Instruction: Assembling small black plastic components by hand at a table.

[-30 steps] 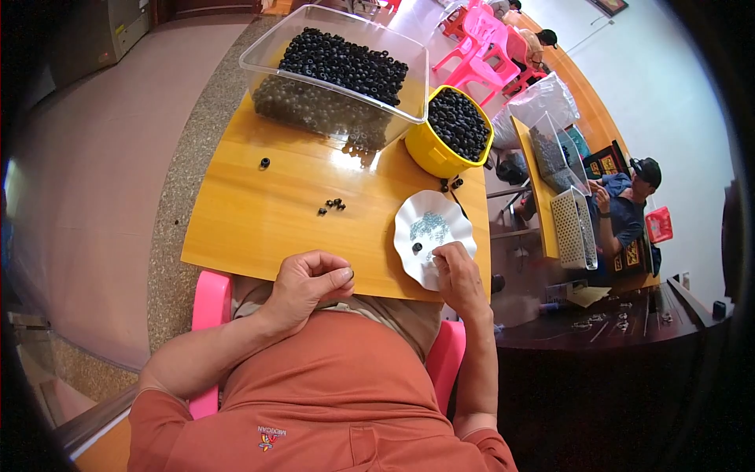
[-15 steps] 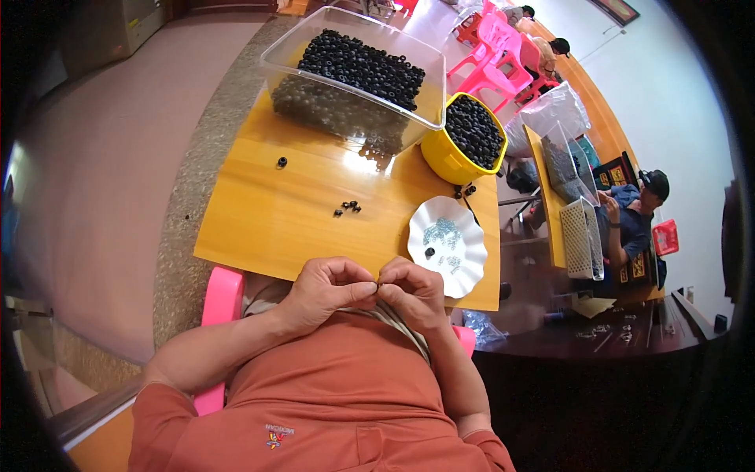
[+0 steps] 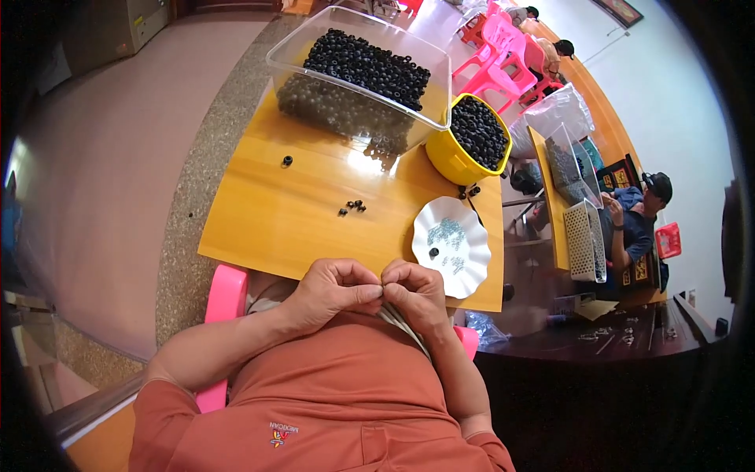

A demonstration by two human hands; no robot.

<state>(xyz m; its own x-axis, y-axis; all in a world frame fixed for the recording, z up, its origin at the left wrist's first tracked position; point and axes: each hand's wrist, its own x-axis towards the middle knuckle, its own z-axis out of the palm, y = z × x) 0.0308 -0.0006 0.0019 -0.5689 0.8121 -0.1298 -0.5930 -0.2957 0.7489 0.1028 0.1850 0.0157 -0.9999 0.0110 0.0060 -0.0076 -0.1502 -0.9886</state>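
Note:
My left hand (image 3: 334, 289) and my right hand (image 3: 415, 295) meet fingertip to fingertip at the near edge of the wooden table (image 3: 275, 212), just above my lap. Both pinch at the same spot; whatever small piece lies between the fingers is hidden. Right beyond my right hand is a white scalloped plate (image 3: 472, 263) holding small pale metal parts and one black ring. A few loose black rings (image 3: 354, 207) lie mid-table.
A clear plastic tub (image 3: 358, 79) full of black rings stands at the table's far side, with a yellow bowl (image 3: 472, 141) of rings beside it. A single ring (image 3: 287, 161) lies at left. A person (image 3: 637, 220) sits at another table to the right. Pink chairs stand behind.
My right hand left the white plate and came back to meet my left hand; both now pinch together at the table's near edge.

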